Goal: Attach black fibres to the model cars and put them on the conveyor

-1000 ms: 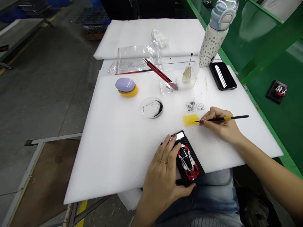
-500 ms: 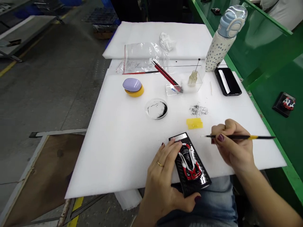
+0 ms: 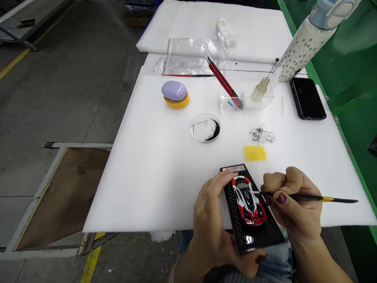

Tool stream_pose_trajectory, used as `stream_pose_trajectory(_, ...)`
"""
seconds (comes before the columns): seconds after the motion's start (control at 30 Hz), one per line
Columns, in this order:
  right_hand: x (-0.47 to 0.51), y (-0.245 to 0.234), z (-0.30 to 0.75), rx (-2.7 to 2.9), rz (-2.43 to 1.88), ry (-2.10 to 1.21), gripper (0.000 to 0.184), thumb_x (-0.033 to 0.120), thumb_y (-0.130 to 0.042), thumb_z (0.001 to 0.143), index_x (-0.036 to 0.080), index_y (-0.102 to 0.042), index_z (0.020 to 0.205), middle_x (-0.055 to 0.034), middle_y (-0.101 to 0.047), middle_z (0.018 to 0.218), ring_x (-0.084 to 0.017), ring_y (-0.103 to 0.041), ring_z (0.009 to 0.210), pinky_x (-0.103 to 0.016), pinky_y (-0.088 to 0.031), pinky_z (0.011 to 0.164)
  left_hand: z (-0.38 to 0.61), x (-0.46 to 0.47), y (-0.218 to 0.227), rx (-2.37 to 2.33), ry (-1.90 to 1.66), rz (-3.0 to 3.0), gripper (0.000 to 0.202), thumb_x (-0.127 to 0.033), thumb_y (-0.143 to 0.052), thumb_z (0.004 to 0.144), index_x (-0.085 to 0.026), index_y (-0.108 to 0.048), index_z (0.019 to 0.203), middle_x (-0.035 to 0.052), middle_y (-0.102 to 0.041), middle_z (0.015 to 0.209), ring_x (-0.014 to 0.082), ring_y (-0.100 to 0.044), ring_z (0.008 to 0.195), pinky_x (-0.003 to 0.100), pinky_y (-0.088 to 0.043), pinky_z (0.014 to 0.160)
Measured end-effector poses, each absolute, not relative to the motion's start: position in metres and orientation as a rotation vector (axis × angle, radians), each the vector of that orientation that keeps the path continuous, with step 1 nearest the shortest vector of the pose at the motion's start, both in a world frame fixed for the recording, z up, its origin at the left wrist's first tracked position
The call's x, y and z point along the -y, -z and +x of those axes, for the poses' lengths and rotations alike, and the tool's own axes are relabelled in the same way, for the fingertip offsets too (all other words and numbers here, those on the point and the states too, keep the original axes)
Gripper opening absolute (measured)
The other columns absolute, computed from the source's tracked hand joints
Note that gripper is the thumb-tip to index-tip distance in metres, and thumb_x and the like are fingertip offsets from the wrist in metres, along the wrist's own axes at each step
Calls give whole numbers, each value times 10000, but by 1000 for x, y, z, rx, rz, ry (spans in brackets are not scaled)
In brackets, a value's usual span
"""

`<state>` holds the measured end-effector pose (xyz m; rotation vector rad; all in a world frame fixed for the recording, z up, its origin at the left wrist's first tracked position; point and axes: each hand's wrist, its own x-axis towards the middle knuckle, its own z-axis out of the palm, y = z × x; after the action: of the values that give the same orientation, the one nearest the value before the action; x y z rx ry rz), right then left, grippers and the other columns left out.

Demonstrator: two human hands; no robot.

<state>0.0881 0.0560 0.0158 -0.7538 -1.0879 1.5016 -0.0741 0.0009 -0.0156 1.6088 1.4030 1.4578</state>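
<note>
Left hand (image 3: 215,220) grips the black base (image 3: 255,230) with the red model car (image 3: 249,199) at the foam sheet's (image 3: 153,173) near edge; right hand (image 3: 291,208) pinches a thin brush (image 3: 306,197), tip seemingly touching the car's roof.

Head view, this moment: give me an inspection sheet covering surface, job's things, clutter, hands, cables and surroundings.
Surface: white foam sheet over the bench, a second sheet behind it.
Job's things: red and white model car on a black base; thin brush, tip at the car's roof.
Clutter: yellow pad, pile of tiny black pieces, round dish, clear box with red-black tool and small bottle, purple and yellow case, plastic bag, phone, dotted bottle.
Hands: left hand grips the base; right hand holds the brush.
Cables: nothing seen.
Surroundings: grey concrete floor, green frame on the right.
</note>
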Motion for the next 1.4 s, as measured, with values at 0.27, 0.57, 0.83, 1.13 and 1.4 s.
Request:
stream_pose_trajectory(0.27, -55, -17, 84, 1063, -759, -1532, 161, 168, -722, 897, 232, -600, 812, 11, -620, 653, -131, -522, 576, -265, -414, 523, -75, 3, 15, -1398, -1464, 1551, 947, -875, -609, 764, -262, -438, 1466, 77, -620, 1368, 269, -570, 1344, 414, -461, 1177)
stream_pose_trajectory(0.57, -53, -14, 86, 1054, -716, -1545, 136, 144, -687, 915, 218, -600, 842, 9, -611, 682, -119, -494, 597, -265, -398, 544, -74, 2, 18, -1398, -1444, 1537, 1070, -918, -655, 659, -265, -414, 1470, 91, -624, 1358, 291, -584, 1314, 453, -484, 1147)
stream_pose_trajectory(0.83, -53, -16, 85, 1062, -738, -1544, 157, 155, -708, 901, 218, -594, 815, 15, -598, 658, -115, -461, 574, -261, -368, 520, -75, 2, 16, -1389, -1449, 1539, 1096, -903, -698, 635, -251, -417, 1471, 99, -620, 1375, 291, -584, 1315, 449, -489, 1144)
stream_pose_trajectory(1.13, -52, -14, 85, 1041, -737, -1556, 151, 148, -704, 907, 220, -597, 829, 16, -583, 664, -117, -446, 595, -268, -361, 537, -73, 2, 15, -1393, -1479, 1551, 1086, -908, -677, 652, -246, -420, 1474, 99, -628, 1368, 295, -579, 1325, 456, -492, 1138)
stream_pose_trajectory(1.4, -52, -14, 83, 1038, -748, -1543, 144, 153, -695, 896, 230, -593, 832, 11, -562, 650, -131, -431, 588, -280, -343, 530, -74, 1, 18, -1435, -1476, 1584, 1157, -931, -691, 593, -223, -430, 1470, 134, -636, 1351, 335, -599, 1305, 501, -505, 1121)
